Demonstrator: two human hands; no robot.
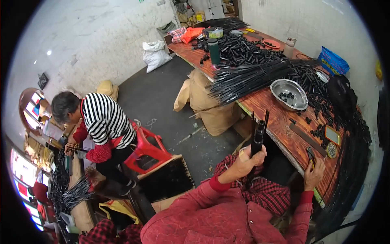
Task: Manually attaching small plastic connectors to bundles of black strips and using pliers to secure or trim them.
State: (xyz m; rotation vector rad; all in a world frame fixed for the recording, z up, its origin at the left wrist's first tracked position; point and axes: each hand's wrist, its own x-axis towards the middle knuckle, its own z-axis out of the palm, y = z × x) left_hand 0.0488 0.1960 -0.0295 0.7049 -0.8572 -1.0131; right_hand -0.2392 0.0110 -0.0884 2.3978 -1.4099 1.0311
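Note:
My left hand [246, 163] is closed around a black tubular piece [257, 140], held upright in front of the table's near edge. Thin black rods stick up from its top; whether they belong to one part is unclear. At the table edge, my right hand [314, 175] grips a pair of pliers [310, 155] with dark jaws and yellow-orange handles. A long flat dark bar [308, 140] lies just beyond the pliers. Beside it are a small round tin [332, 150] of tiny pieces and a yellow-framed rectangular tray or mirror [332, 135].
The reddish wooden table [264, 103] carries a metal bowl [289, 94] with black caps, long black rods [248, 79] and heaped black tubes [252, 51]. A dark green bottle [213, 52] stands near its edge. At left, a person in stripes [106, 118] sits on a red stool [147, 148].

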